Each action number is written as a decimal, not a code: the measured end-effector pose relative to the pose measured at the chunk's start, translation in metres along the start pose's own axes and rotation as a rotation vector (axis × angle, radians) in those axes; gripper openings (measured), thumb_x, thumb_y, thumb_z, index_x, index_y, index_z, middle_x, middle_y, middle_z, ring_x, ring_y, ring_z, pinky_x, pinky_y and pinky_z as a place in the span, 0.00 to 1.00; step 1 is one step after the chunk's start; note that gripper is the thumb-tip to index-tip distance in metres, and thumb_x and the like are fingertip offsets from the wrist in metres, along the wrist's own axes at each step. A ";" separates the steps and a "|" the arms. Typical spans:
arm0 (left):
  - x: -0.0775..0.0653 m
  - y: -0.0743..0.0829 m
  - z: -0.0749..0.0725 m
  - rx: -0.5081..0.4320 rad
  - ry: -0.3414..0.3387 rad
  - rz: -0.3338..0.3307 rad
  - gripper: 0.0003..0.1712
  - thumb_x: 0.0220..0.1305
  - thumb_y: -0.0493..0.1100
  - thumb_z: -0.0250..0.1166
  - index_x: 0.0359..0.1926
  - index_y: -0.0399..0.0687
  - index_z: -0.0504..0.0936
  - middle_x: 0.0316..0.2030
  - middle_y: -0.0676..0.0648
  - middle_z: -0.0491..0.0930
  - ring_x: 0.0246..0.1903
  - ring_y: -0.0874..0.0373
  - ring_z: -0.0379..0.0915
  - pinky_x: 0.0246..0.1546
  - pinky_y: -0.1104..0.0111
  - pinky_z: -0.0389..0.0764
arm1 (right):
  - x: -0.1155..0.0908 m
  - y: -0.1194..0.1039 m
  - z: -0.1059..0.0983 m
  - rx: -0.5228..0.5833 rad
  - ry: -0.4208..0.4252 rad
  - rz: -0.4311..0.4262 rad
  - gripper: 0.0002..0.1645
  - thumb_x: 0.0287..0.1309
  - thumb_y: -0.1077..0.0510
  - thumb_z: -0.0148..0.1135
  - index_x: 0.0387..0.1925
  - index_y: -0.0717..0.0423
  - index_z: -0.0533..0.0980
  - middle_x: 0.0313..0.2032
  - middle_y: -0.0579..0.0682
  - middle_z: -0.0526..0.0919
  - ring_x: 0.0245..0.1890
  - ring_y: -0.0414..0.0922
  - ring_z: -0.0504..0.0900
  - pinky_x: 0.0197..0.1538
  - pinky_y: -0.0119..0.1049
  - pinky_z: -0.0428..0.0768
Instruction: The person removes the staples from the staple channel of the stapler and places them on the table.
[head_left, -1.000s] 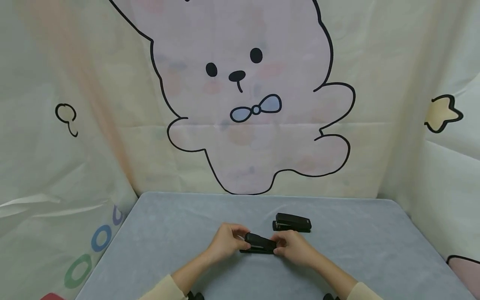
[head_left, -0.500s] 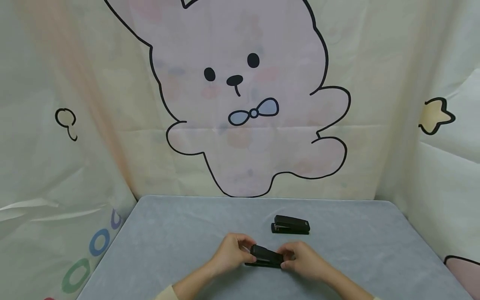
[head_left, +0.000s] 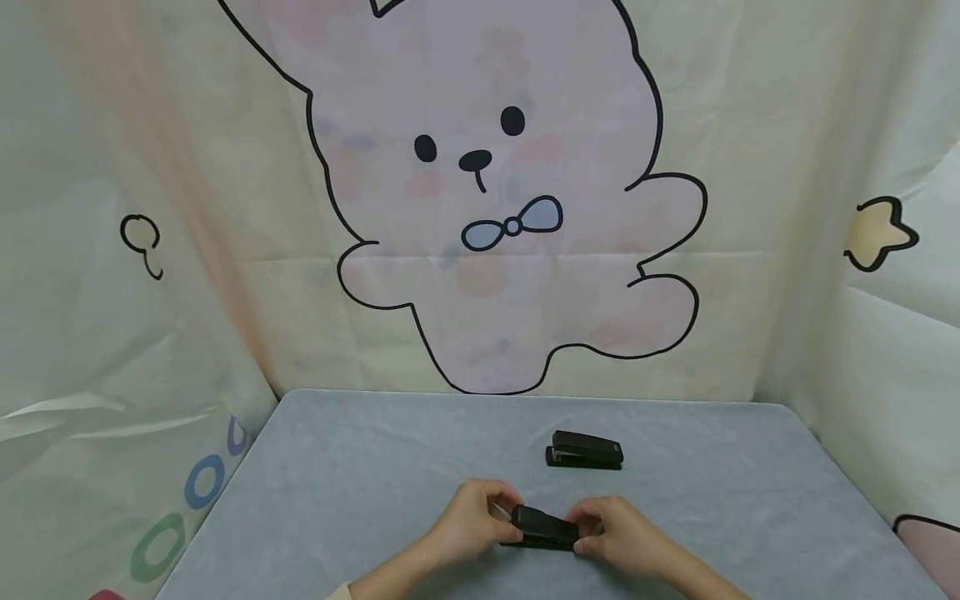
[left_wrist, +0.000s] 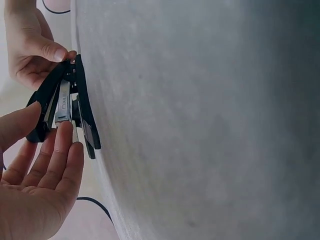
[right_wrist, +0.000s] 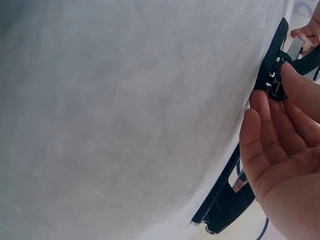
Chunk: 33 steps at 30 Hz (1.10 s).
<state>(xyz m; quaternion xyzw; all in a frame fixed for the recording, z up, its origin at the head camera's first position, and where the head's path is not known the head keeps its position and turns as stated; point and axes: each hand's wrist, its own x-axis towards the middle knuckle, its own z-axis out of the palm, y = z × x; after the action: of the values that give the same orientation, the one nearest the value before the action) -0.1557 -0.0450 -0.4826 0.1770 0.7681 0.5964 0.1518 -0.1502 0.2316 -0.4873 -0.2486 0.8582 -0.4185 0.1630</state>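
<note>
A black stapler point(head_left: 546, 527) lies on the cloth near the person, held between both hands. My left hand point(head_left: 474, 518) pinches its front end. In the left wrist view, that thumb is on the raised top cover point(left_wrist: 46, 86) and the fingers are at the tip of the silver staple magazine point(left_wrist: 63, 102). The cover, magazine and base point(left_wrist: 86, 102) spread apart from each other. My right hand point(head_left: 621, 533) pinches the hinge end, its thumb and fingers around the hinge point(right_wrist: 278, 82) in the right wrist view.
A second black stapler point(head_left: 585, 451) stands farther back on the grey-blue tablecloth point(head_left: 375, 450), slightly right of the held one. A curtain point(head_left: 480, 325) with a cartoon animal hangs behind the table's far edge, and printed curtains flank both sides.
Both hands and the stapler between them have shifted toward the person and a little right. The second stapler stays in its place on the table.
</note>
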 end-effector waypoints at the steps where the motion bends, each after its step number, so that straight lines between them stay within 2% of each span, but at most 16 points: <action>1: 0.000 0.000 0.000 -0.001 -0.006 -0.007 0.18 0.47 0.23 0.77 0.38 0.42 0.89 0.31 0.51 0.86 0.28 0.60 0.83 0.27 0.72 0.80 | 0.000 0.000 0.000 -0.004 -0.001 0.005 0.11 0.56 0.62 0.77 0.42 0.54 0.86 0.30 0.38 0.82 0.30 0.35 0.77 0.35 0.34 0.76; 6: -0.001 0.002 -0.007 0.066 -0.053 -0.037 0.21 0.46 0.23 0.78 0.42 0.42 0.88 0.32 0.52 0.84 0.27 0.60 0.80 0.28 0.70 0.78 | 0.002 -0.001 0.001 -0.004 0.001 0.028 0.12 0.56 0.62 0.77 0.42 0.55 0.85 0.33 0.40 0.84 0.31 0.35 0.79 0.36 0.34 0.77; 10: -0.002 0.006 -0.015 0.200 -0.092 -0.050 0.23 0.46 0.27 0.81 0.45 0.41 0.88 0.31 0.52 0.83 0.27 0.62 0.77 0.30 0.69 0.77 | 0.005 -0.011 0.001 0.001 0.033 0.041 0.14 0.56 0.60 0.79 0.44 0.54 0.85 0.38 0.42 0.86 0.35 0.36 0.80 0.38 0.34 0.79; 13: -0.003 0.007 -0.019 0.293 -0.095 -0.052 0.22 0.45 0.30 0.82 0.44 0.40 0.88 0.31 0.52 0.83 0.29 0.64 0.76 0.33 0.68 0.77 | 0.008 -0.018 0.004 0.002 0.056 0.031 0.15 0.57 0.57 0.79 0.46 0.53 0.85 0.41 0.43 0.87 0.38 0.38 0.82 0.39 0.35 0.80; 16: -0.003 0.009 -0.021 0.338 -0.091 -0.076 0.21 0.44 0.32 0.83 0.43 0.40 0.89 0.30 0.52 0.83 0.31 0.63 0.75 0.36 0.67 0.78 | 0.012 -0.024 0.009 0.008 0.068 0.018 0.15 0.57 0.57 0.79 0.46 0.53 0.85 0.42 0.43 0.86 0.39 0.38 0.82 0.40 0.35 0.80; 19: -0.001 0.009 -0.020 0.338 -0.080 -0.112 0.21 0.45 0.32 0.83 0.44 0.39 0.89 0.30 0.51 0.83 0.31 0.61 0.76 0.36 0.65 0.78 | 0.016 -0.028 0.014 0.012 0.081 0.011 0.15 0.57 0.57 0.79 0.46 0.53 0.85 0.42 0.44 0.86 0.39 0.37 0.81 0.40 0.34 0.80; 24: 0.000 0.007 -0.020 0.240 -0.002 -0.174 0.19 0.45 0.29 0.81 0.42 0.38 0.89 0.27 0.49 0.80 0.27 0.56 0.74 0.28 0.64 0.74 | 0.023 -0.033 0.021 0.053 0.099 0.004 0.15 0.57 0.57 0.79 0.46 0.53 0.85 0.41 0.44 0.86 0.38 0.38 0.81 0.39 0.33 0.80; 29: -0.001 0.003 -0.017 0.192 0.084 -0.183 0.17 0.42 0.26 0.80 0.37 0.38 0.89 0.24 0.48 0.78 0.24 0.57 0.71 0.24 0.66 0.71 | 0.028 -0.037 0.025 0.077 0.101 0.008 0.15 0.57 0.57 0.79 0.46 0.53 0.86 0.40 0.42 0.86 0.37 0.38 0.81 0.39 0.33 0.79; 33: -0.002 -0.001 -0.013 0.213 0.117 -0.184 0.16 0.39 0.27 0.80 0.33 0.40 0.88 0.21 0.49 0.76 0.21 0.58 0.69 0.22 0.66 0.69 | 0.032 -0.041 0.028 0.065 0.105 -0.011 0.16 0.57 0.57 0.79 0.46 0.53 0.86 0.40 0.41 0.86 0.38 0.37 0.81 0.40 0.33 0.79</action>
<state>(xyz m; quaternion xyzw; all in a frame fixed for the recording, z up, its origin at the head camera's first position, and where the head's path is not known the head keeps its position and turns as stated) -0.1594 -0.0572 -0.4804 0.0859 0.8476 0.5042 0.1410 -0.1508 0.1746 -0.4736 -0.2258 0.8501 -0.4595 0.1237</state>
